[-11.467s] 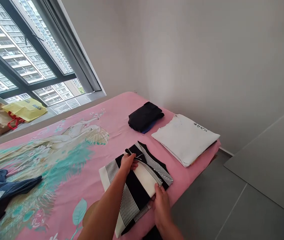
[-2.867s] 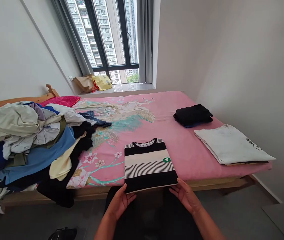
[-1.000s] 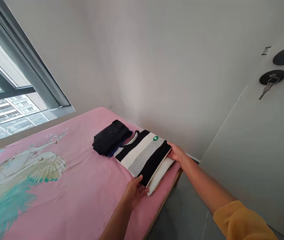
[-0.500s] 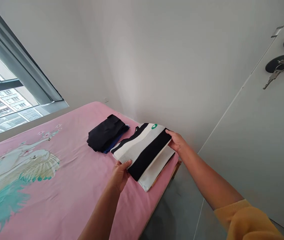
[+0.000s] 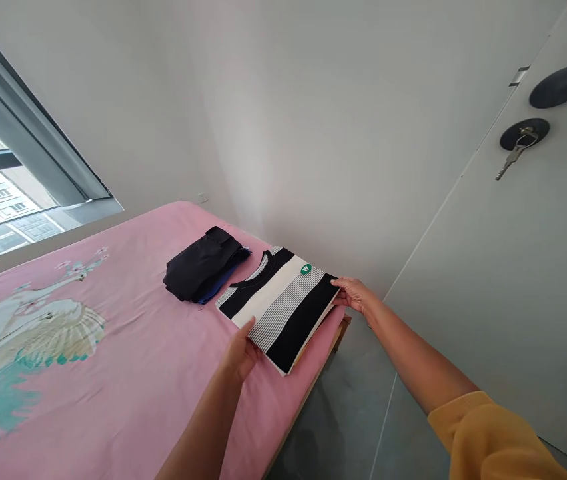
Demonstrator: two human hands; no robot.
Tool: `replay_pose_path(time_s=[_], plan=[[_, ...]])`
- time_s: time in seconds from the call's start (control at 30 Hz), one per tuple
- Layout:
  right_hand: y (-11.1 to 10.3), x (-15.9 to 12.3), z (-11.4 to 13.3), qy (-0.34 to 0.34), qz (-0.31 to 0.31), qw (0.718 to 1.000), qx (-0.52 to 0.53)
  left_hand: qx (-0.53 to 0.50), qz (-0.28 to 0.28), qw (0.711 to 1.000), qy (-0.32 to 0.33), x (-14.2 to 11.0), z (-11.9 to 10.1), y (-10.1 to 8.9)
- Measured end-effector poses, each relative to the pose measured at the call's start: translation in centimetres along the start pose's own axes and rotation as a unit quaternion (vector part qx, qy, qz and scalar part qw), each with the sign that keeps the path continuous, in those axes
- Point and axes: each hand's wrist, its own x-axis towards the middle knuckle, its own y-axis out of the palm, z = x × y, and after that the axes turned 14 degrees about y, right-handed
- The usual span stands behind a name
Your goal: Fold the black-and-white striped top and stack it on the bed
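A folded black-and-white striped shirt (image 5: 277,307) with a green round badge lies on the pink bed sheet (image 5: 128,373) near the bed's corner, covering the folded white garment whose edge shows beneath it. My left hand (image 5: 240,353) grips the shirt's near edge, fingers curled under it. At the far right edge, my right hand (image 5: 356,295) holds the shirt with its fingers closed on the fabric. A folded stack of dark clothes (image 5: 203,272) rests just beyond the shirt, almost touching it.
The bed corner meets a white wall. A door (image 5: 513,293) with a dark handle and a key in the lock stands to the right. Grey floor tiles (image 5: 353,427) lie beside the bed. A window is at the left.
The striped shirt has been lowered flat onto the white garment and squared over it. Both hands stay on its edges, the left shifted slightly along the near side.
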Motion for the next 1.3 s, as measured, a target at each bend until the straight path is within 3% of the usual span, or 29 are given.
replay_pose_path(time_s=[0.13, 0.3, 0.53, 0.73, 0.87, 1.07, 1.17, 1.3], plan=[[-0.2, 0.3, -0.1, -0.005, 0.007, 1.000, -0.019, -0.049, -0.070, 0.996, 0.033, 3.3, -2.5, 1.2], [-0.5, 0.7, -0.2, 0.000, 0.019, 0.999, -0.030, -0.035, -0.099, 0.990, 0.096, 6.3, -4.4, 1.6], [-1.2, 1.1, 0.2, 0.014, 0.030, 0.998, -0.054, -0.007, -0.113, 0.991, 0.071, 6.4, -2.3, -0.4], [-1.6, 0.9, 0.3, 0.021, 0.020, 0.994, -0.101, 0.024, -0.136, 0.987, 0.083, 7.4, -4.1, 0.0], [-2.0, 1.0, 0.1, 0.025, 0.011, 0.993, -0.114, 0.045, -0.107, 0.992, 0.057, 4.4, -3.2, 0.4], [-2.0, 1.3, 0.3, 0.015, -0.005, 0.993, -0.121, 0.138, 0.059, 0.987, -0.057, -3.9, 2.4, 0.6], [-1.7, 1.3, 0.1, -0.003, -0.024, 0.992, -0.123, 0.166, 0.044, 0.984, -0.044, -5.6, 3.9, 0.6], [-1.3, 1.1, -0.5, -0.032, -0.071, 0.989, -0.128, 0.182, 0.041, 0.982, 0.003, -5.9, 4.4, 0.3]])
